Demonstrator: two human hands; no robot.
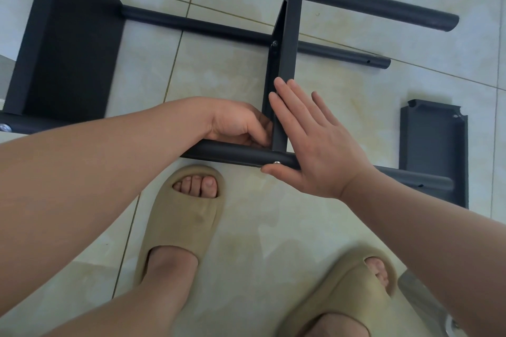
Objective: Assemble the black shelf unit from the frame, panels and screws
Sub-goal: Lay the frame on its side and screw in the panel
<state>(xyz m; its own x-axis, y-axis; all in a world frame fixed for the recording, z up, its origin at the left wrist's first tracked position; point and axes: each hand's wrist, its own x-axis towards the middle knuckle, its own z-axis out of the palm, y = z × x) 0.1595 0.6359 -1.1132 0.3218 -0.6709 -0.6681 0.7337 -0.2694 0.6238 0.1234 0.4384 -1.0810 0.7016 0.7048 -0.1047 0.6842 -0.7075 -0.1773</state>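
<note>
The black shelf frame lies on its side on the tiled floor. A narrow black panel (286, 44) stands between the tubes, its lower end meeting the near tube (227, 152). My left hand (236, 123) curls its fingers against the panel's inner side at that joint; what it pinches is hidden. My right hand (309, 139) lies flat with straight fingers against the panel's outer face, thumb under the tube beside a silver screw head (277, 163). A wider black panel (68, 41) is fixed at the left.
A loose black panel (432, 150) lies on the floor at the right, under the near tube's end. Two more tubes (356, 0) run across the back. My feet in beige slides (180, 216) stand close below the frame.
</note>
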